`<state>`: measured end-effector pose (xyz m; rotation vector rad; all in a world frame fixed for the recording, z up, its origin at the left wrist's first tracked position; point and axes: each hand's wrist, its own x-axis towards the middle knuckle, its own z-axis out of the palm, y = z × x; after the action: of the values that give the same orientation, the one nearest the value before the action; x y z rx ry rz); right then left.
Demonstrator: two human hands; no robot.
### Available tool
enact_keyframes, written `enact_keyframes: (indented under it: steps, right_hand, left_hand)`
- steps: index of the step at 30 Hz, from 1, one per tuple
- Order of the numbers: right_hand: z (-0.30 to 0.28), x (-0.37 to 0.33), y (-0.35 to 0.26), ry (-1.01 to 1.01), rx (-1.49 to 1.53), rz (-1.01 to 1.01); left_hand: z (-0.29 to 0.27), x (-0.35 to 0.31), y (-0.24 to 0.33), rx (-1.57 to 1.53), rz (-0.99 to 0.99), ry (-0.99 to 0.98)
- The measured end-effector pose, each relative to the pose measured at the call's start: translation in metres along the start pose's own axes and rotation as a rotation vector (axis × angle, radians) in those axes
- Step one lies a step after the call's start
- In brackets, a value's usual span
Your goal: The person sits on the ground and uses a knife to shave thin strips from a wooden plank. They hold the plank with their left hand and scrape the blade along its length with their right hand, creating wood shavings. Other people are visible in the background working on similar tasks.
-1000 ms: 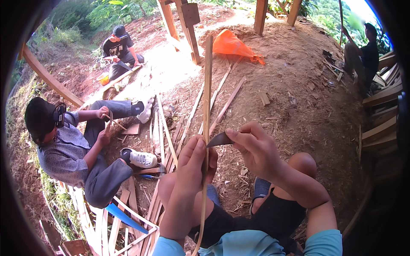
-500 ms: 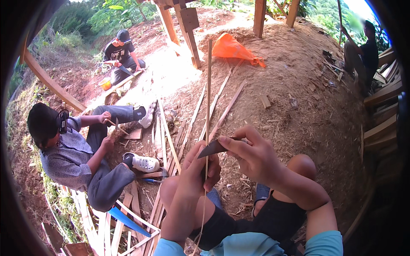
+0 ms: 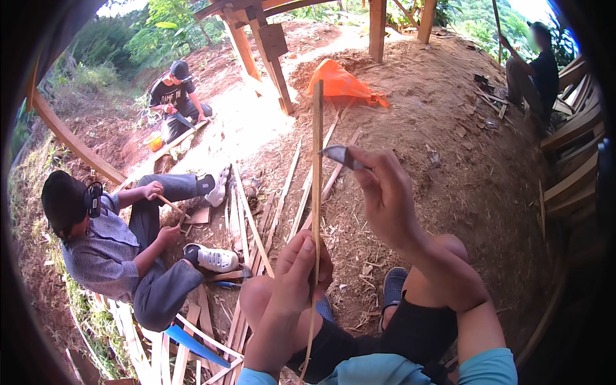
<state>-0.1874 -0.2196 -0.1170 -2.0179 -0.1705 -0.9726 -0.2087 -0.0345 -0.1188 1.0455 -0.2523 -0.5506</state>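
A long, thin wooden strip (image 3: pixel 317 179) stands nearly upright in front of me, its lower end running down past my lap. My left hand (image 3: pixel 301 266) is closed around it just above my knees. In my raised right hand (image 3: pixel 388 199) is a knife, gripped close to its short dark blade (image 3: pixel 340 155). The blade tip points left, up beside the upper part of the strip; whether it touches the wood I cannot tell. My right fingers cover the knife's handle.
On my left a seated person (image 3: pixel 106 237) holds a stick. Farther back, another person (image 3: pixel 176 102) works with a saw. Loose wooden strips (image 3: pixel 250 212) and a blue saw blade (image 3: pixel 196 345) lie at left. An orange sheet (image 3: pixel 346 83) lies ahead; stacked timber (image 3: pixel 574 179) stands right.
My right hand has carried the knife upward along the strip, away from my left hand, which still grips the wood. The strip's top now appears lower in view.
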Motion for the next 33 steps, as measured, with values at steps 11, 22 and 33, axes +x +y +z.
enact_keyframes:
  steps: [11, 22, 33]
  right_hand:
    - [0.001, -0.044, -0.025, -0.326, 0.069, -0.108]
    - [0.000, -0.037, -0.016, -0.299, -0.017, -0.117]
    - [0.006, -0.011, -0.018, -0.213, 0.095, -0.105]
  left_hand:
    - [-0.006, 0.002, 0.006, 0.151, 0.070, 0.213]
    - [0.003, -0.001, 0.000, 0.312, 0.111, 0.297]
    - [-0.017, 0.007, 0.012, 0.316, -0.034, 0.158]
